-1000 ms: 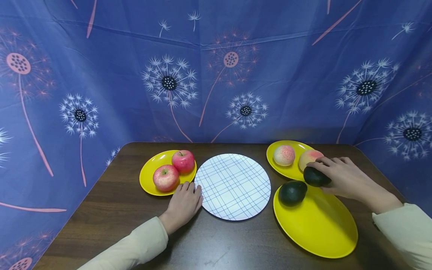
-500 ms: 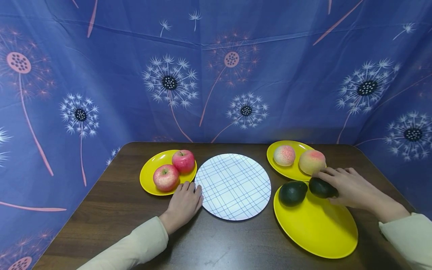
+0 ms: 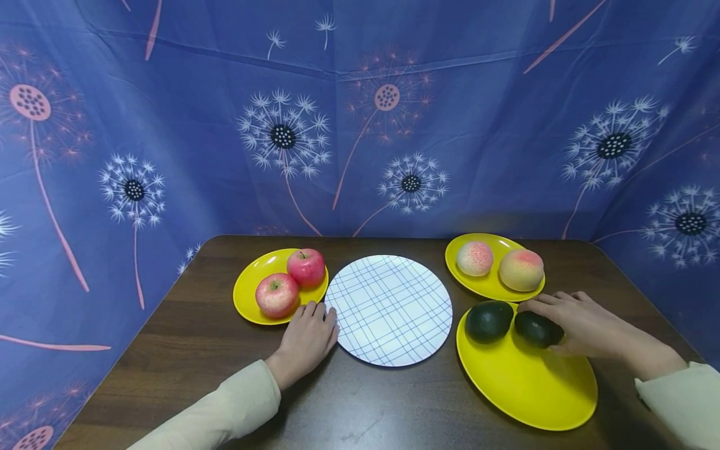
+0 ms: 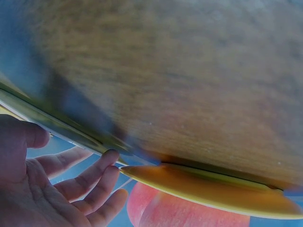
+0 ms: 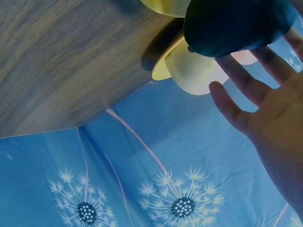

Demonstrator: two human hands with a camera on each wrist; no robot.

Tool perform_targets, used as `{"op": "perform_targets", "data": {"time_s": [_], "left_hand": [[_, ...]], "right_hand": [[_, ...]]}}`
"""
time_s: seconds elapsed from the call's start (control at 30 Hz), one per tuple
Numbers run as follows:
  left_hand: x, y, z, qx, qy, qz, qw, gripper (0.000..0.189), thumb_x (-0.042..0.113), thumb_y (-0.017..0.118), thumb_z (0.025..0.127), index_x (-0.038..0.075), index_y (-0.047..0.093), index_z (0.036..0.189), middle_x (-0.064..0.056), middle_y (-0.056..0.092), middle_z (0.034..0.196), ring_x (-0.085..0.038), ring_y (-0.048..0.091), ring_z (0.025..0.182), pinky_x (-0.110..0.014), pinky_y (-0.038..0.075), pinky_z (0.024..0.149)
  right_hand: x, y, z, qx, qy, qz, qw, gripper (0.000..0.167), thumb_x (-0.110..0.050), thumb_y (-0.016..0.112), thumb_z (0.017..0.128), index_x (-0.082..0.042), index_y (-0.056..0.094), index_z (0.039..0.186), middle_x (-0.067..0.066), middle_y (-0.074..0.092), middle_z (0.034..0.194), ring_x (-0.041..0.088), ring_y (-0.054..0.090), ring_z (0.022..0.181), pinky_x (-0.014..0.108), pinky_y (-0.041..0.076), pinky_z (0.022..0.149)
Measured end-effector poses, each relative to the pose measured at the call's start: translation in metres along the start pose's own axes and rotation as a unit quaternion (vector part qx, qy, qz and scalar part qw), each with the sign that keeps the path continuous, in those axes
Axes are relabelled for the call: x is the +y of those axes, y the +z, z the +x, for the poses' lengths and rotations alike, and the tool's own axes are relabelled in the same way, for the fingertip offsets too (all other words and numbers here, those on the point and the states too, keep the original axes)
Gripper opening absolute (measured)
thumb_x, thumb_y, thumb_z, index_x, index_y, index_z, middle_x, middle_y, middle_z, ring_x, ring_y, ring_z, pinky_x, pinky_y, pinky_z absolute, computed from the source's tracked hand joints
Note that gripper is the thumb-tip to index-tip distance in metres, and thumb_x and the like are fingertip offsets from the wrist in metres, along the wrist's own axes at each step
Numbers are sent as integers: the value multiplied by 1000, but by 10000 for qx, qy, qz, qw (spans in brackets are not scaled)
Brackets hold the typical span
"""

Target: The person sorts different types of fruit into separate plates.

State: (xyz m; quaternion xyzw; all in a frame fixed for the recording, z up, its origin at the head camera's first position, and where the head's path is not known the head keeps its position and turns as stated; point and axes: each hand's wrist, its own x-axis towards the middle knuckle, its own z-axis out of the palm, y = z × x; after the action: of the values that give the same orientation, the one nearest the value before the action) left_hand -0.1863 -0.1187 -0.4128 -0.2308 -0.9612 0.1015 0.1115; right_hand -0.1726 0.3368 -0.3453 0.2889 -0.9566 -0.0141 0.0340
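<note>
My right hand [image 3: 585, 328] holds a dark green avocado [image 3: 537, 331] at the far end of the large yellow oval plate [image 3: 540, 390]. Another avocado [image 3: 488, 322] lies on that plate, just left of the first. In the right wrist view, the fingers of the right hand [image 5: 270, 109] reach round the held avocado [image 5: 236, 23]. My left hand [image 3: 306, 340] rests on the table, palm down with relaxed fingers, between a small yellow plate [image 3: 247, 294] and a round white plate with blue lines [image 3: 388, 312]. Nothing is in its grasp.
Two red apples [image 3: 277, 295] sit on the small yellow plate at left. At the back right, another yellow plate [image 3: 492, 294] carries two peaches [image 3: 521, 270]. A blue dandelion-print cloth [image 3: 360, 125] hangs behind the brown wooden table [image 3: 394, 406].
My right hand has brought the avocado down and nearer, from beside the right-hand peach to the large yellow plate, next to the other avocado. The left hand has stayed put.
</note>
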Motion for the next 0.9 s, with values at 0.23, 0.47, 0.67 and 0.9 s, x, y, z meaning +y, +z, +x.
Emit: {"op": "perform_targets", "data": {"time_s": [0.23,0.47,0.67,0.9], "left_hand": [[0,0,-1,188,37,17,9998,44,40,55,87,10,58,119,-11,62,104,-25,52,95,-39,47,89],[0,0,0,155,25,-8,9999,45,41,55,86,10,58,119,-11,61,104,-25,52,94,-39,47,89],[0,0,-1,189,34,-48,9998,44,39,55,87,9,58,119,-11,61,104,-25,52,95,-39,47,89],[0,0,-1,177,41,-52,9998,44,39,55,87,9,58,119,-11,61,104,-25,52,95,-39,46,89]], "right_hand": [[-6,-1,-1,-242,-75,125,9996,69,-30,86,49,-24,59,112,2,61,115,25,56,96,50,41,74],[-10,-1,-2,-408,-105,278,9987,71,-30,87,48,-26,58,113,3,61,115,27,56,98,53,40,75],[-12,-1,-2,-449,-81,300,9985,71,-30,87,48,-26,58,113,2,61,115,27,55,98,53,40,76],[-12,-1,-4,-247,-242,220,9992,71,-29,88,46,-29,57,110,-3,61,113,23,55,95,50,40,73]]}}
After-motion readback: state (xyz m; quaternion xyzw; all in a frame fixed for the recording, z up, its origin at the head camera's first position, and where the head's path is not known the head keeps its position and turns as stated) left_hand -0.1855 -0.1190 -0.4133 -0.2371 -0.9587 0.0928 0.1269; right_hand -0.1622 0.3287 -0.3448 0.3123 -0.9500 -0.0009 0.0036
